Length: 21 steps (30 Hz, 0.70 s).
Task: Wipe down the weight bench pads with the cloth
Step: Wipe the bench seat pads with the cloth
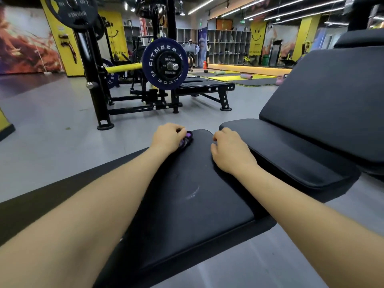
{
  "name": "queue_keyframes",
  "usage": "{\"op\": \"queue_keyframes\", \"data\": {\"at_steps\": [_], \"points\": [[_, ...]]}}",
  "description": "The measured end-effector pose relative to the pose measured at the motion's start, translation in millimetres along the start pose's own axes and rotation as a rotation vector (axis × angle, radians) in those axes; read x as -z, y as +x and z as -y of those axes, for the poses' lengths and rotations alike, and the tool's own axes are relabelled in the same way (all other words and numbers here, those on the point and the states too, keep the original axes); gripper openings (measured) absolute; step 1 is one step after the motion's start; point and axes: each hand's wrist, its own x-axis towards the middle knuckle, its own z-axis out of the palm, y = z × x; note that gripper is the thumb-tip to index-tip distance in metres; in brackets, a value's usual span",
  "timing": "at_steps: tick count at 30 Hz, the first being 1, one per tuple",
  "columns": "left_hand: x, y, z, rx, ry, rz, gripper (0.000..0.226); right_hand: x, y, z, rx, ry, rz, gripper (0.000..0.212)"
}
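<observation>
At the far end of the near bench pad [187,194], the left hand [168,137] grips the bunched purple cloth [187,138] mid-wipe while the right hand [228,150] rests loosely curled, holding nothing, so the next move probably calls for drawing the cloth across the pad.

blue plate [165,66]: FITNESS, HAMMER STRENGTH | upper black plate [71,12]: HAMMER, 10

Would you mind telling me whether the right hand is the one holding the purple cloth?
No, the left hand grips the purple cloth at the pad's far corner, while the right hand rests on the pad without it.
</observation>
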Motion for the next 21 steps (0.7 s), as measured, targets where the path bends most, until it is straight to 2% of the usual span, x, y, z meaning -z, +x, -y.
{"op": "queue_keyframes", "data": {"at_steps": [5, 11, 14, 17, 21], "points": [[3, -18, -2, -0.021, 0.042, -0.001, 0.028, 1, -1, -1, 0.012, -0.032, 0.022, 0.027], [24, -53, 23, -0.165, 0.017, 0.076, 0.029, 0, 1, -3, 0.008, -0.017, 0.02, 0.025], [22, -23, 21, -0.051, 0.003, 0.072, 0.026, 0, 2, -3, -0.006, 0.0, 0.012, 0.025], [13, -3, 26, 0.044, 0.003, 0.003, 0.027, -2, 3, -2, -0.003, 0.012, 0.017, 0.024], [10, -17, 23, 0.014, 0.061, -0.02, 0.027, -3, 4, -4, -0.004, -0.002, 0.007, 0.023]]}}
